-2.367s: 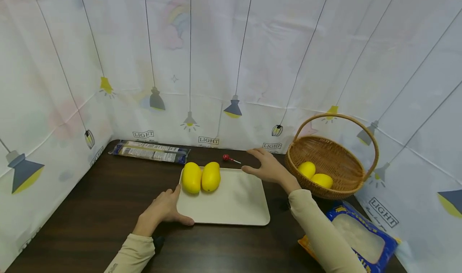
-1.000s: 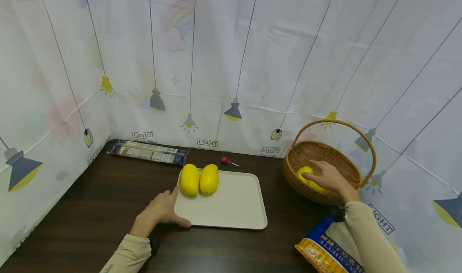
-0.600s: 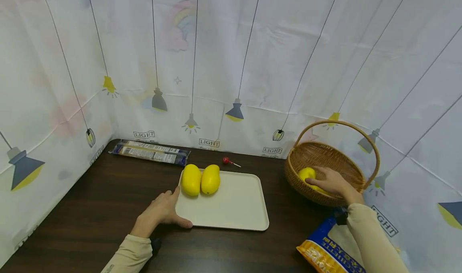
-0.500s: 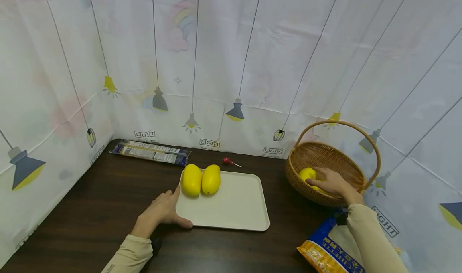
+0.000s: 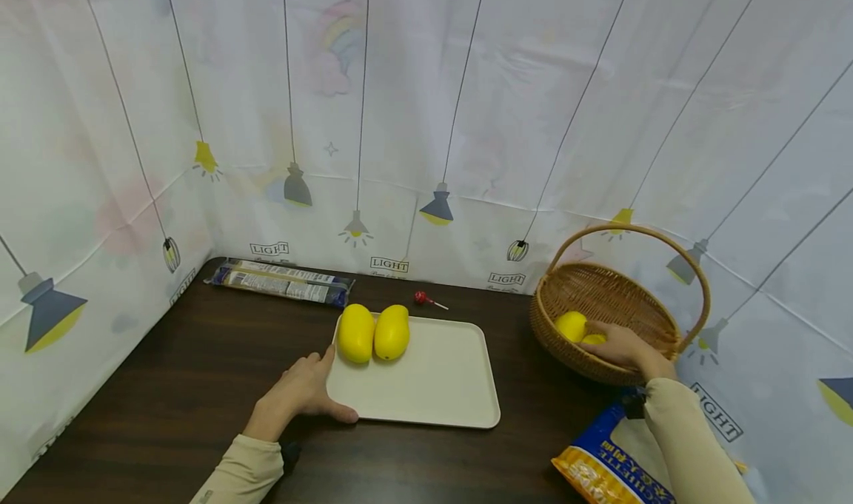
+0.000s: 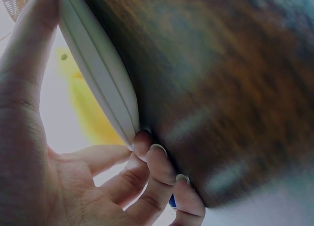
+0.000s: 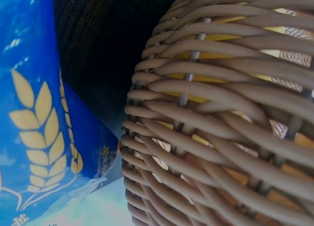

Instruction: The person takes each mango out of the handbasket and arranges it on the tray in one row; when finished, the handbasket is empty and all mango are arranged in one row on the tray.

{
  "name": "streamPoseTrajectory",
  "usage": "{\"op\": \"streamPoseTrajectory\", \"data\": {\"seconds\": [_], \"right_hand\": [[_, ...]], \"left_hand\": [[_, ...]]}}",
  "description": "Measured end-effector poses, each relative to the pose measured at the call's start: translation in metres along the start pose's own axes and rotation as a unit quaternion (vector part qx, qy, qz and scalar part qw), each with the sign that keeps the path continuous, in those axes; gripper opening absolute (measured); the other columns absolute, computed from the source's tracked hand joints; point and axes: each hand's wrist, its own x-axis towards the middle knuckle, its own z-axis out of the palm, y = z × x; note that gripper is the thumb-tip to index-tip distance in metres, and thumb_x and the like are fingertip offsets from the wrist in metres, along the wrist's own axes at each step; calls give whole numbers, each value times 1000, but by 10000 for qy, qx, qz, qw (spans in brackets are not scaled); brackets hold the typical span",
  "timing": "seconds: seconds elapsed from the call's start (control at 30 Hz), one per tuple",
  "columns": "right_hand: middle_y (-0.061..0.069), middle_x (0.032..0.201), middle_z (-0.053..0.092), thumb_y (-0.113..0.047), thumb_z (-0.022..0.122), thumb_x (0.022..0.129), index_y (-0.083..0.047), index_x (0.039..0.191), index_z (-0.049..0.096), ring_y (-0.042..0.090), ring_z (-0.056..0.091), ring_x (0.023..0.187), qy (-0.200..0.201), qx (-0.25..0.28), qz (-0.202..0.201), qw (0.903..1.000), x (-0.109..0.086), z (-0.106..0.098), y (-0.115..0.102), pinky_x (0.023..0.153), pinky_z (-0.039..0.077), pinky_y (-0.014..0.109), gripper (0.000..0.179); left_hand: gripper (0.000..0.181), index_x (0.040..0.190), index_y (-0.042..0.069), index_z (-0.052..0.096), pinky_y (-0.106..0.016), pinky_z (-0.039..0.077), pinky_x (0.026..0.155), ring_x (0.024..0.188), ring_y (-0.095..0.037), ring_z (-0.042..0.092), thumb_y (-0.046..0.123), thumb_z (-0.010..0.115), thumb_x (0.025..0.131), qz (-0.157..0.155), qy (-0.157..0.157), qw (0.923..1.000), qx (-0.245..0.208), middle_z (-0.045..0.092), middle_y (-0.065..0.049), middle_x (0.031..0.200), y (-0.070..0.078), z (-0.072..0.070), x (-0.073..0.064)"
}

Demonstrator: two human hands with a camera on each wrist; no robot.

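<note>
In the head view, two yellow mangoes [image 5: 392,332] lie side by side at the far left of a cream tray [image 5: 440,382]. My left hand [image 5: 296,389] holds the tray's near left corner, thumb along the front edge and index finger at the left edge. The left wrist view has my fingertips right at the tray rim [image 6: 105,81]. My right hand [image 5: 620,345] is inside the wicker basket [image 5: 603,289], its fingers and thumb around a mango [image 5: 594,338] they mostly hide. Against it lies another mango [image 5: 571,326]. Basket weave [image 7: 211,108] hides this hand in the right wrist view.
A blue and orange pasta bag [image 5: 609,456] lies in front of the basket, partly under my right forearm. At the back left is a long clear and blue packet [image 5: 280,280]. A red lollipop [image 5: 420,297] sits behind the tray on the dark table [image 5: 173,385].
My right hand has gone from over the tray's far right corner into the basket, and its fingers have closed around a mango there. My left hand has stayed at the tray.
</note>
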Motion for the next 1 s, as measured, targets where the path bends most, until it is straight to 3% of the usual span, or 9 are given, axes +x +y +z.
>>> {"op": "streamPoseTrajectory", "data": {"seconds": [0.37, 0.8, 1.0], "right_hand": [[42, 137, 51, -45, 65, 92, 6, 149, 39, 61, 51, 122, -262, 84, 152, 9995, 0, 1, 5, 100, 43, 68, 80], [39, 131, 57, -46, 68, 92, 7, 143, 48, 57, 57, 115, 126, -162, -128, 9997, -3, -7, -6, 95, 47, 64, 76], [37, 132, 58, -46, 68, 91, 7, 142, 50, 48, 62, 110, 292, -279, -198, 9990, -1, -14, -10, 88, 50, 56, 75]], "left_hand": [[134, 158, 4, 27, -61, 47, 98, 119, -44, 56, 67, 89, 57, 22, 12, 10000, 23, 54, -30, 135, 0, 1, 1], [135, 159, 4, 25, -62, 46, 100, 123, -45, 54, 67, 88, 57, -29, -63, 10000, 9, 51, -31, 139, 2, 0, -1], [136, 159, 4, 23, -62, 46, 101, 125, -45, 53, 68, 87, 58, -66, -100, 9999, 20, 50, -31, 141, 1, 0, 0]]}}
